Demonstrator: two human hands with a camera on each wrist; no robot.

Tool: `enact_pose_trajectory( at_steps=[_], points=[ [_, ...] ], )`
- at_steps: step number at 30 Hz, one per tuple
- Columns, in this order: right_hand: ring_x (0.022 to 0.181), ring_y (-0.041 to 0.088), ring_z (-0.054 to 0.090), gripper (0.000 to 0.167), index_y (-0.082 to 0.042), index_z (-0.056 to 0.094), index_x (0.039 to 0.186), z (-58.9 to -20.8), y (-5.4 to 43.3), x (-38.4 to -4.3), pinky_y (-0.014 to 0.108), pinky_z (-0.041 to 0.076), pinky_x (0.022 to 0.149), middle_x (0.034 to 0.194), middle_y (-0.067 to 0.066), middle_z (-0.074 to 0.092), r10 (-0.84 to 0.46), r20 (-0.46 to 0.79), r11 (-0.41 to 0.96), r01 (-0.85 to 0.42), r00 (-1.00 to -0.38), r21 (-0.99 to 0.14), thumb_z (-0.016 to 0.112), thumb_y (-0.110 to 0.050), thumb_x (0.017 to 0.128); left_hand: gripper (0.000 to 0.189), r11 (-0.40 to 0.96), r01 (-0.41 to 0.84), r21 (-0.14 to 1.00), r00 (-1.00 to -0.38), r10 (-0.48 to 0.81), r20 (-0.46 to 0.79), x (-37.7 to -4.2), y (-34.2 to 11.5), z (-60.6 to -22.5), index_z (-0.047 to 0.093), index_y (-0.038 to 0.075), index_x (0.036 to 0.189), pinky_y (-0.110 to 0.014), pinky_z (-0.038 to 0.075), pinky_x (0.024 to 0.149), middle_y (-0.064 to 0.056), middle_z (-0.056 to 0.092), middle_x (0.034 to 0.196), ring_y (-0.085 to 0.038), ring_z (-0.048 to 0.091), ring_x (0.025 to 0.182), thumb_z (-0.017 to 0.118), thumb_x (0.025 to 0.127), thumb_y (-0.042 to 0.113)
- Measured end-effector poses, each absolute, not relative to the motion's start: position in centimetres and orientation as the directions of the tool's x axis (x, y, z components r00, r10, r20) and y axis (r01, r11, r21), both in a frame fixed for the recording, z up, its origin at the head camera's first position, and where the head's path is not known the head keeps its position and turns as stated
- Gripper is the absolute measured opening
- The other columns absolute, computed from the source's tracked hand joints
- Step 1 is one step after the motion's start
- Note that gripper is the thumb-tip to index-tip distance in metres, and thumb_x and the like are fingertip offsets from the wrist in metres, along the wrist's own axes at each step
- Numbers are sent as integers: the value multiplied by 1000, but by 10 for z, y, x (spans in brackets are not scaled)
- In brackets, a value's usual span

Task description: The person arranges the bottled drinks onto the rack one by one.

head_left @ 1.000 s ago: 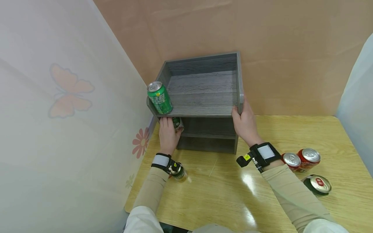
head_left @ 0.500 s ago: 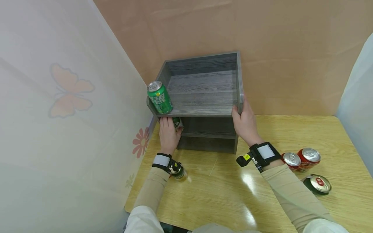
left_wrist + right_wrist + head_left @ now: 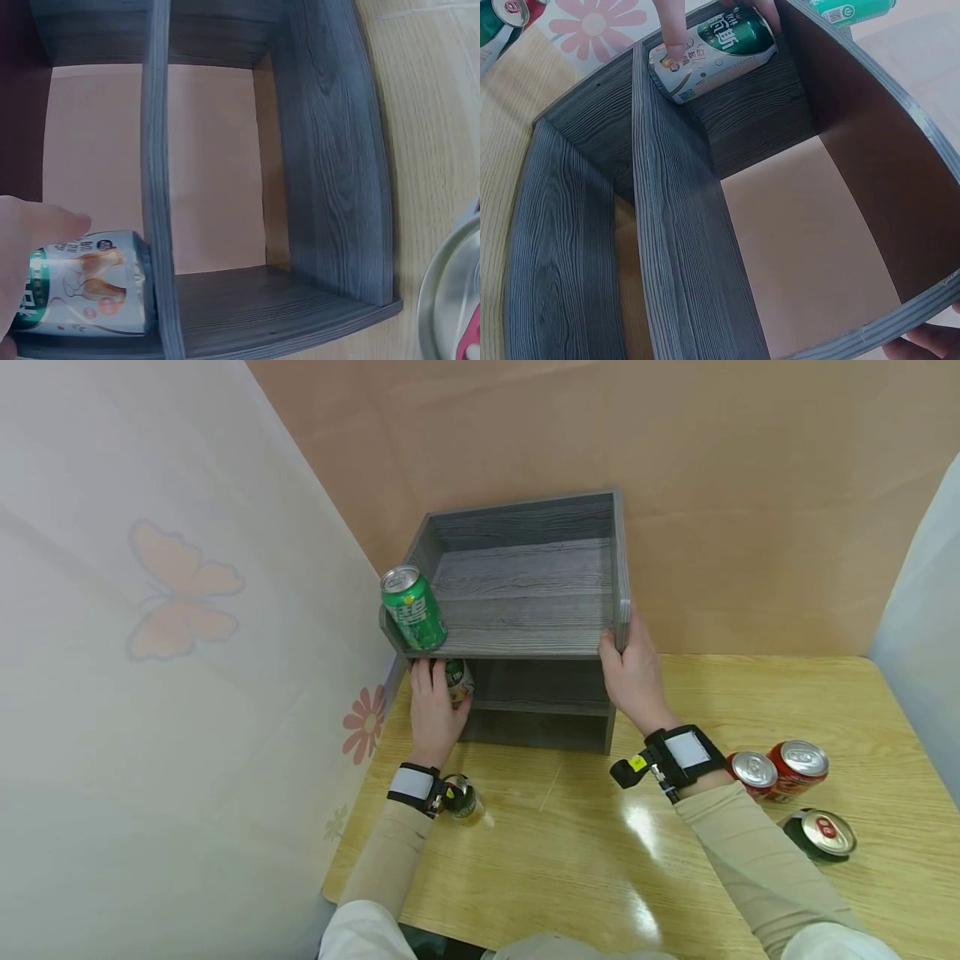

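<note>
A grey wooden shelf unit [image 3: 525,577] stands against the back wall. My left hand [image 3: 435,717] reaches into its middle compartment at the left end and holds a white-and-green drink can [image 3: 459,681]. That can [image 3: 712,56] stands upright on the middle board, against the side panel, with the thumb over its front and other fingers near its top. In the left wrist view, part of the can [image 3: 97,289] is hidden behind the hand. My right hand [image 3: 633,677] grips the unit's right side panel, thumb at the front. A green soda can [image 3: 414,610] stands on the top, front left corner.
Two red cans [image 3: 801,768] stand right on the wooden table [image 3: 570,868], partly behind the right forearm, with a dark green can [image 3: 823,835] before them. Another can [image 3: 461,800] stands beside the left wrist. A printed wall [image 3: 225,760] borders the left side.
My left hand's fingers have spread a little and shifted, so more of the white-and-green can shows. The right hand keeps its grip on the shelf unit.
</note>
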State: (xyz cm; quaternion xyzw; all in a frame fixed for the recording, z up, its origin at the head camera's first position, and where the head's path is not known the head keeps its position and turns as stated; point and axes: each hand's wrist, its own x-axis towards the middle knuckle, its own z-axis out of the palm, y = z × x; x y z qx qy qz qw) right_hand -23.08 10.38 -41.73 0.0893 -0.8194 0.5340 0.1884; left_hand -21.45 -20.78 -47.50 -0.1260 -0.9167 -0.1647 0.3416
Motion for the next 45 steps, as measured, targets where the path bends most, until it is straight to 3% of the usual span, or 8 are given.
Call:
enact_pose_trajectory(
  at_steps=[9,15,22,29,32,38,41,45],
  points=[
    [137,38,43,61,-15,19,163,-417,105,-230,62,38,106,155,20,38,50,399,422,-343,-916,-839,39,-28,108,78,905,366,216,-726,132,675,-207,-211,-468,47,-2,138,-53,44,103,-26,42,142,-42,40,134,92,77,16],
    [139,40,41,62,-13,17,164,-417,104,-231,63,37,106,156,21,36,53,396,434,-336,-917,-836,38,-28,108,78,903,377,205,-725,150,672,-200,-215,-462,48,0,142,-53,39,108,-26,44,143,-42,43,133,90,80,21],
    [139,41,40,62,-13,16,164,-416,104,-229,63,37,106,157,21,36,52,391,438,-331,-919,-836,39,-28,108,77,898,376,229,-747,147,648,-185,-217,-453,49,5,147,-49,36,112,-20,46,146,-38,44,134,88,83,23],
    [139,39,40,64,-14,14,165,-417,105,-231,63,37,107,158,20,34,57,394,441,-331,-917,-834,38,-30,108,71,875,392,285,-782,154,604,-171,-212,-444,52,7,145,-49,40,107,-18,48,146,-36,48,131,85,86,27],
    [139,39,40,64,-14,14,164,-419,105,-231,63,37,107,158,20,34,52,395,436,-335,-917,-835,38,-31,108,59,870,364,333,-820,129,558,-163,-211,-444,58,6,140,-49,46,100,-16,55,139,-35,53,124,80,90,30],
    [138,40,41,63,-16,15,165,-420,105,-231,64,37,106,158,20,35,53,392,419,-336,-919,-843,38,-30,107,44,879,295,375,-899,122,420,-153,-214,-453,68,9,128,-42,57,66,-10,70,118,-27,70,91,75,94,36],
    [138,40,41,63,-16,15,164,-420,105,-231,64,38,105,157,20,35,57,391,425,-333,-918,-842,38,-31,107,45,900,251,356,-941,141,307,-151,-219,-464,70,8,125,-36,53,54,-9,71,110,-21,69,71,74,94,42],
    [138,40,41,63,-14,16,164,-419,105,-230,64,38,105,157,21,35,56,389,434,-329,-920,-839,39,-30,108,57,930,169,327,-985,146,94,-147,-224,-477,68,6,126,-29,40,39,-5,69,82,-11,53,45,71,93,53]
  ],
)
